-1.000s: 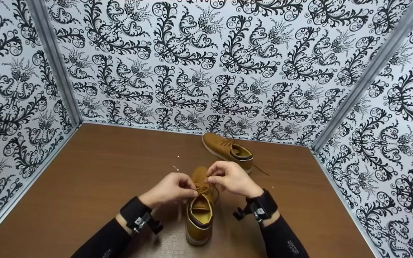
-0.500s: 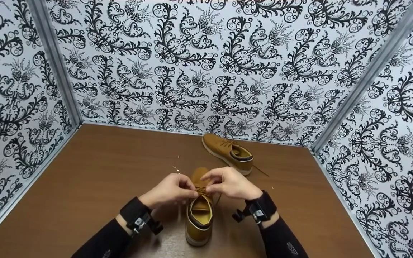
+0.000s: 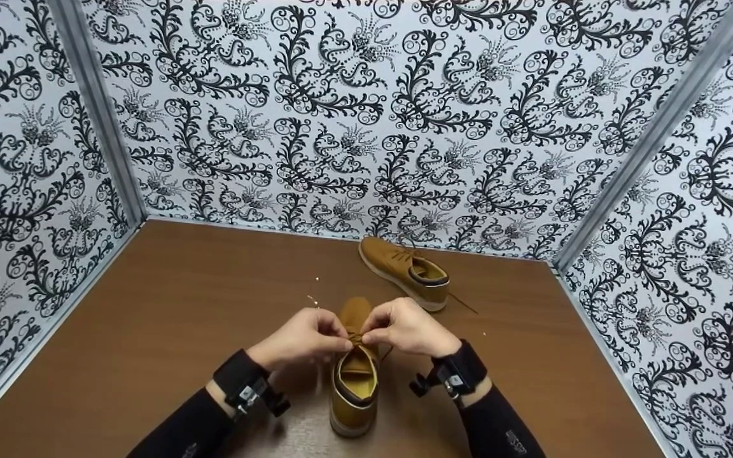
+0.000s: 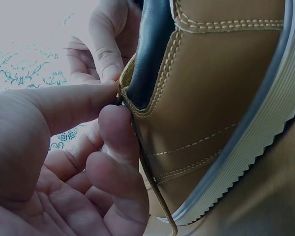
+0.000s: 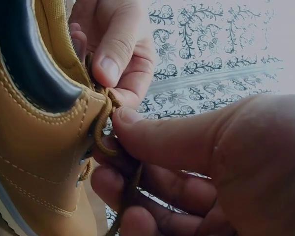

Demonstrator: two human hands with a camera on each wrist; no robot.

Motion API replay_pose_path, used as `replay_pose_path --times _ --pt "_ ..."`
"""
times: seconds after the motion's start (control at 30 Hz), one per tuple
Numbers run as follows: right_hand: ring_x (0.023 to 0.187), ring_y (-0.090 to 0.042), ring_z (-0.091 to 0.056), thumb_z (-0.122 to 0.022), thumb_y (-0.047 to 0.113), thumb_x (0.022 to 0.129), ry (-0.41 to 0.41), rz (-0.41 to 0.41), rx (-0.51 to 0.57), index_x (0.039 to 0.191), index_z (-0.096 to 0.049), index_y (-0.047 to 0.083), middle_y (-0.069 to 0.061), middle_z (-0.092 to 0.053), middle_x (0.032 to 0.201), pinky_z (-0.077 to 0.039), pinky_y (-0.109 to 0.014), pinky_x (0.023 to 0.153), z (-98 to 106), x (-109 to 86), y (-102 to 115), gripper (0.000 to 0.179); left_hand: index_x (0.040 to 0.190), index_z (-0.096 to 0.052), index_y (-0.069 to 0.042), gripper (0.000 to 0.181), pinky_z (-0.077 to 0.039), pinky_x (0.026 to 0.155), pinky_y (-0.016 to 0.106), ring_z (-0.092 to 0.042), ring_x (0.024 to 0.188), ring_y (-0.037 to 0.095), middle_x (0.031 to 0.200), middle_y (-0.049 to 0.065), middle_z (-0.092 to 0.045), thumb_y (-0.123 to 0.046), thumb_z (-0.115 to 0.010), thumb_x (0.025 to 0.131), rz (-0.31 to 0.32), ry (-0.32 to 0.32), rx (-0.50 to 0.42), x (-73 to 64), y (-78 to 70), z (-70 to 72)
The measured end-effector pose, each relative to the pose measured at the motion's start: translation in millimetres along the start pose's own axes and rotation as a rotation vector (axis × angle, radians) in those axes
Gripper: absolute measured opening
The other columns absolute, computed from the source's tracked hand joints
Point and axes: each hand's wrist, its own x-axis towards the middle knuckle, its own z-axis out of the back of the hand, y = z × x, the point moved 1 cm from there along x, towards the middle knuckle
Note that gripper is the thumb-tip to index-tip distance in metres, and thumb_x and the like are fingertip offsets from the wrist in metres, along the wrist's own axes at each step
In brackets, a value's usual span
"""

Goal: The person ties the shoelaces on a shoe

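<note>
A tan low-cut shoe (image 3: 352,407) with a dark padded collar stands on the brown table, its heel toward me. Both hands meet over its laces. My left hand (image 3: 306,337) pinches the brown shoelace (image 4: 160,196) between thumb and forefinger at the top of the lacing; a loose end hangs down the shoe's side in the left wrist view. From the other side, my right hand (image 3: 408,327) pinches the lace too, its thumb pressed near a small loop in the right wrist view. The fingers hide much of the crossing laces in the head view.
A second tan shoe (image 3: 398,264) lies farther back to the right, one lace end trailing onto the tabletop (image 3: 214,286). Small white specks dot the table. Patterned black-and-white walls (image 3: 341,127) enclose the back and sides.
My right hand has come down and left toward the laces, and its thumb and forefinger have closed on the lace beside my left hand. The left hand has held its place.
</note>
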Motion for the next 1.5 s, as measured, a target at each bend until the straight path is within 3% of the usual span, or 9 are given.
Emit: replay_pose_path --times 0.33,0.67,0.93,1.17,1.5 --pt "0.071 -0.003 -0.065 -0.088 0.022 0.094 -0.024 -0.066 -0.031 0.094 -0.087 0.016 0.005 -0.083 0.086 -0.054 -0.02 0.062 -4.7 2.9 1.9 0.005 0.099 -0.08 -0.004 0.018 -0.057 0.059 0.023 -0.064 0.063 0.007 0.076 -0.005 -0.072 -0.02 -0.087 0.094 -0.024 0.015 -0.032 1.0 0.6 -0.4" --pt "0.078 -0.004 -0.066 -0.083 0.017 0.096 0.006 -0.054 -0.039 0.098 -0.089 0.017 0.004 -0.084 0.093 -0.054 -0.02 0.067 -1.0 0.4 4.1 0.006 0.099 -0.08 -0.005 0.019 -0.058 0.06 0.024 -0.066 0.064 0.008 0.079 -0.004 -0.074 -0.021 -0.089 0.093 -0.012 0.016 -0.03 2.4 1.3 0.7" --pt "0.071 -0.006 -0.069 -0.085 0.014 0.094 -0.022 -0.063 0.026 0.097 -0.082 0.009 0.001 -0.08 0.086 -0.057 -0.022 0.065 -5.5 3.8 1.6 0.006 0.099 -0.08 -0.004 0.019 -0.058 0.059 0.024 -0.066 0.065 0.008 0.079 -0.003 -0.074 -0.019 -0.089 0.093 -0.016 0.019 -0.04 1.9 1.6 1.4" --pt "0.069 -0.005 -0.063 -0.088 0.018 0.093 -0.045 -0.069 0.015 0.091 -0.081 0.014 0.003 -0.077 0.083 -0.051 -0.02 0.063 -6.5 4.9 1.9 0.008 0.1 -0.08 -0.005 0.019 -0.058 0.06 0.023 -0.066 0.066 0.008 0.08 -0.004 -0.073 -0.021 -0.089 0.094 -0.035 0.028 -0.02 1.1 1.9 2.7" --pt "0.074 -0.005 -0.064 -0.081 0.015 0.094 0.023 -0.061 0.009 0.095 -0.083 0.013 0.004 -0.08 0.087 -0.052 -0.02 0.068 -3.6 0.6 4.4 0.003 0.1 -0.08 -0.005 0.022 -0.059 0.062 0.025 -0.068 0.067 0.009 0.081 -0.003 -0.074 -0.023 -0.09 0.093 -0.024 0.024 -0.025 0.8 2.0 2.0"
